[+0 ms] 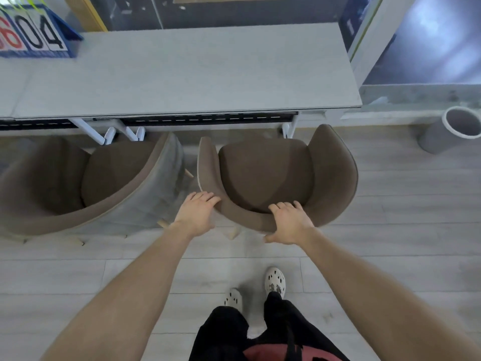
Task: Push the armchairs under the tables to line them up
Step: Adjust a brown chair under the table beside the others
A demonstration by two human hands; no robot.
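A: While braced on the brown armchair (265, 175), at which step?
B: Mid-push. Left hand (196, 213) fingers flat on the backrest; right hand (291, 226) fingers hooked over it. Seat ahead of fingers, short of the surface (182, 79).
A: Next?
B: Probably shove straight forward, level with the neighbouring armchair (117, 175).

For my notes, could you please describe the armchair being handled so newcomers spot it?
Start at the pale table. Before it, beside the left armchair, stands the right armchair, nearer the grey bin. Only it has the left hand and right hand on its rim.
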